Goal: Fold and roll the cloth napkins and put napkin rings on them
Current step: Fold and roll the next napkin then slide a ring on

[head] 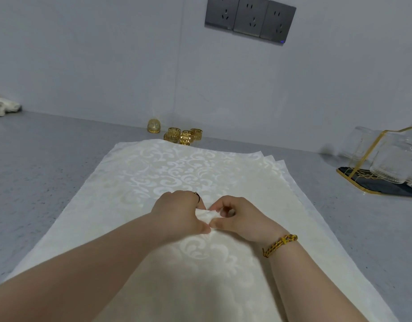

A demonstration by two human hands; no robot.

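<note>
While both hands pinch a bunched bit of the top napkin (177, 168) mid-table, left hand (179, 213) and right hand (237, 219) touching, rolling seems underway; rings (184, 135) wait beyond, needing tighter gathering first.

Cream damask cloth napkins (168, 173) with a faint sheen, pierced glossy gold metal napkin rings (185, 135), matt speckled grey bench (49, 159), clear ribbed glass jars (393, 159) in gilt wire rack (365, 159)
</note>
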